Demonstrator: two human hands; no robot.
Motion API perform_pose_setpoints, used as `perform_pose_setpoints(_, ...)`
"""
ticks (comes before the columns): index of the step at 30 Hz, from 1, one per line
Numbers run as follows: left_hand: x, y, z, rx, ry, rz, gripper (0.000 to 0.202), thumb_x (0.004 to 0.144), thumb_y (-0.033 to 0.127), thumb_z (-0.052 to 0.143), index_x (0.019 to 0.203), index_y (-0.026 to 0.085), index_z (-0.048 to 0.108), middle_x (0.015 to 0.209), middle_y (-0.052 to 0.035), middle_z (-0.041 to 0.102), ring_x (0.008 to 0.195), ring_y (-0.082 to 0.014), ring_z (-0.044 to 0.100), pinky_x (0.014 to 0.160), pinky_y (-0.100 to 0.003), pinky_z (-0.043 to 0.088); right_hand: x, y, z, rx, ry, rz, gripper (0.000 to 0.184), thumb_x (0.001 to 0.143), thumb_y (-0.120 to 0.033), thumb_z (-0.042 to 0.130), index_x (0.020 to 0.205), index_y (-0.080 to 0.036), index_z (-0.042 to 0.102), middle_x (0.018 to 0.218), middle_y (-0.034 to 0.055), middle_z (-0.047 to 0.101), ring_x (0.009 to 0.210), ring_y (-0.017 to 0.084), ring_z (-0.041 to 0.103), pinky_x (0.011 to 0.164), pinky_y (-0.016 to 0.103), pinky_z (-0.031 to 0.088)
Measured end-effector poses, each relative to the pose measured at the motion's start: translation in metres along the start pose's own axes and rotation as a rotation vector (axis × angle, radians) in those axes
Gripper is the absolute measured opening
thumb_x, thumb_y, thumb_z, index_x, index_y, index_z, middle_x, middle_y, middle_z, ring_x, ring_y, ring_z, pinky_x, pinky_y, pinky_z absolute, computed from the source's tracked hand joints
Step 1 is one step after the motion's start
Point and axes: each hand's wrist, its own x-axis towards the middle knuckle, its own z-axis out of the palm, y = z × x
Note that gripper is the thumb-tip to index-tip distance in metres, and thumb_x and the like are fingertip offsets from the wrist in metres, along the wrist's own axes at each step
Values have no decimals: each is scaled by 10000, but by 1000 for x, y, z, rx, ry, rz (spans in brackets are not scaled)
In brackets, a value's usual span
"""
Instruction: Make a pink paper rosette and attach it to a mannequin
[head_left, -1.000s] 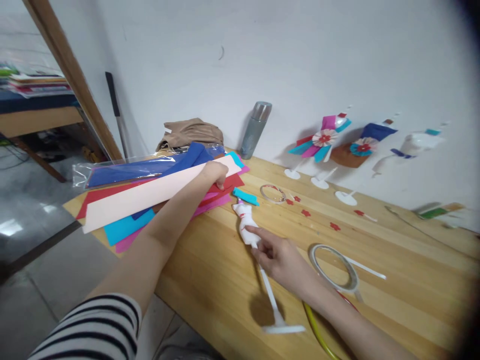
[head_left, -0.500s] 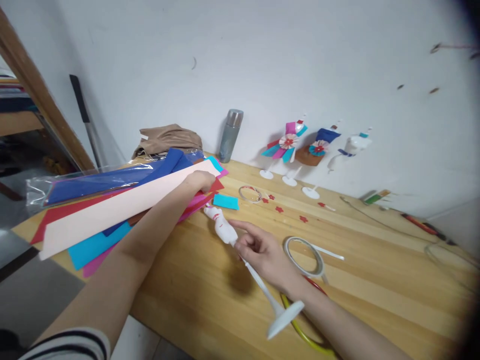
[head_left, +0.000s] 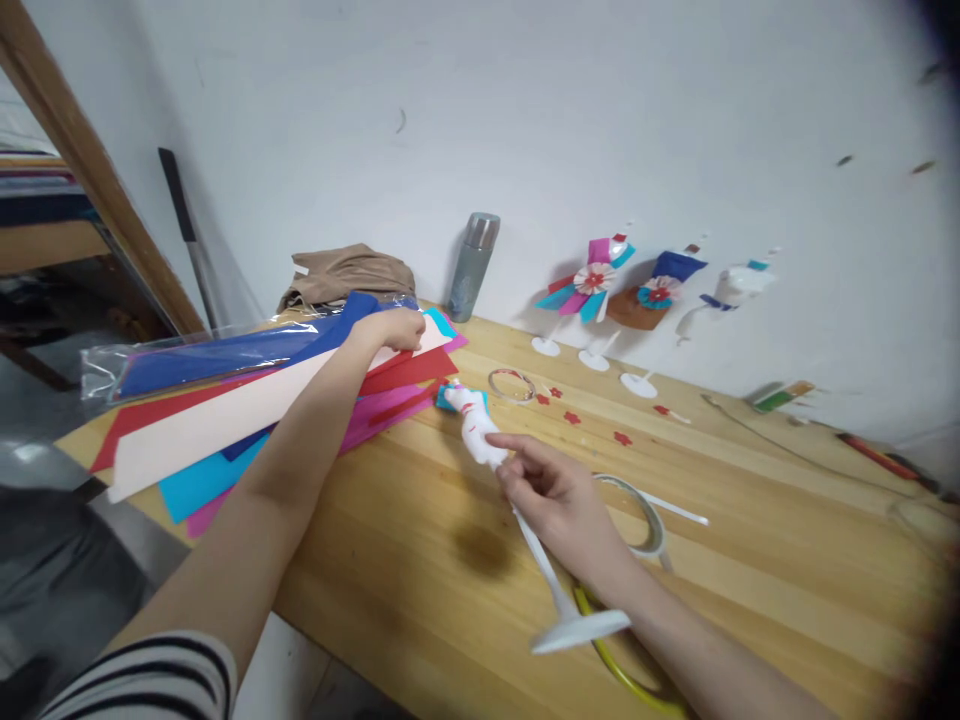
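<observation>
My left hand [head_left: 399,328] reaches over a pile of coloured sheets, fingers closed on the edge of a red sheet [head_left: 401,372] beside a long pale pink sheet [head_left: 217,412]. The fingertips are partly hidden. In my right hand [head_left: 551,490] is a small white mannequin [head_left: 480,430], gripped at the top of its thin stand. It tilts away to the left, its round base [head_left: 581,632] raised toward me. Small red marks show on its torso. Behind its neck lies a blue piece [head_left: 478,402].
Three mannequins stand along the wall, including one in a blue and brown outfit [head_left: 637,308]. A flask [head_left: 474,268] and brown cloth [head_left: 349,275] are at the back. Tape rolls [head_left: 660,535], a yellow ring [head_left: 626,680], several red flowers [head_left: 571,417] and pliers [head_left: 877,455] lie rightward.
My left hand has moved up slightly, and more of the red sheet shows beneath it. The mannequin's head now overlaps the blue piece. The view has shifted a little left.
</observation>
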Motion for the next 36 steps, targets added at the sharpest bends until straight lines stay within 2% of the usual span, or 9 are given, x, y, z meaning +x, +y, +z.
perform_pose_setpoints(9, -25, 5, -26, -36, 143, 69, 232, 859, 213, 524, 938, 89, 703, 880, -61, 712, 770, -130, 553, 713, -214, 364, 9, 19, 4, -177, -83, 46, 450, 827, -399, 524, 1130, -100, 671, 614, -20, 530, 533, 128, 461, 523, 259, 365)
perform_pose_setpoints(16, -27, 0, -28, -49, 231, 2, 308, 907, 315, 532, 1017, 82, 700, 1003, -94, 705, 891, -154, 571, 753, -221, 369, 7, 12, 3, -381, -191, 3, 446, 847, -300, 507, 1206, -88, 663, 595, -1, 600, 493, 128, 476, 517, 259, 372)
perform_pose_setpoints(19, -23, 4, -23, -96, 138, -21, 361, 928, 367, 514, 1033, 71, 692, 924, -96, 718, 858, -145, 582, 758, -215, 391, 6, 11, 3, -435, -201, -10, 449, 843, -264, 500, 1226, -89, 657, 598, 2, 612, 491, 129, 483, 522, 256, 367)
perform_pose_setpoints(23, -16, 21, -12, -83, -212, -63, 351, 804, 431, 720, 912, 97, 716, 836, -89, 718, 787, -189, 635, 714, -262, 463, 6, 9, 3, -478, -200, -6, 466, 828, -200, 490, 1256, -96, 642, 620, 7, 622, 512, 135, 500, 529, 251, 351)
perform_pose_setpoints(25, -12, 29, -5, -40, -318, -117, 378, 764, 438, 779, 906, 94, 717, 877, -104, 718, 834, -233, 661, 752, -312, 512, 5, 6, 3, -498, -204, -17, 461, 828, -186, 495, 1256, -103, 645, 624, 9, 625, 517, 136, 500, 530, 248, 340)
perform_pose_setpoints(28, -8, 32, 4, 21, -346, -211, 379, 903, 394, 659, 1166, 122, 641, 1162, -109, 656, 1023, -247, 646, 878, -422, 553, 3, 2, 3, -534, -206, -39, 411, 835, -184, 499, 1201, -124, 676, 621, 13, 630, 509, 131, 488, 522, 244, 320)
perform_pose_setpoints(30, -7, 29, 8, 23, -369, -244, 378, 948, 371, 600, 1255, 151, 590, 1261, -97, 604, 1091, -249, 622, 913, -449, 554, 1, 0, 3, -550, -217, -44, 369, 842, -191, 497, 1147, -137, 697, 612, 14, 629, 492, 125, 469, 514, 242, 310)
perform_pose_setpoints(34, -7, 19, 12, -39, -399, -250, 364, 936, 364, 618, 1221, 137, 613, 1220, -99, 629, 1061, -249, 636, 896, -436, 559, 0, 3, 2, -552, -239, -72, 325, 850, -216, 492, 1068, -149, 723, 610, 23, 636, 488, 127, 470, 521, 247, 317)
perform_pose_setpoints(36, -7, 15, 13, -77, -325, -246, 312, 845, 280, 720, 1103, 109, 688, 1079, -108, 701, 1004, -280, 667, 880, -412, 550, 0, 6, 2, -557, -231, -82, 321, 843, -229, 487, 1033, -146, 732, 603, 31, 637, 486, 135, 479, 516, 254, 318)
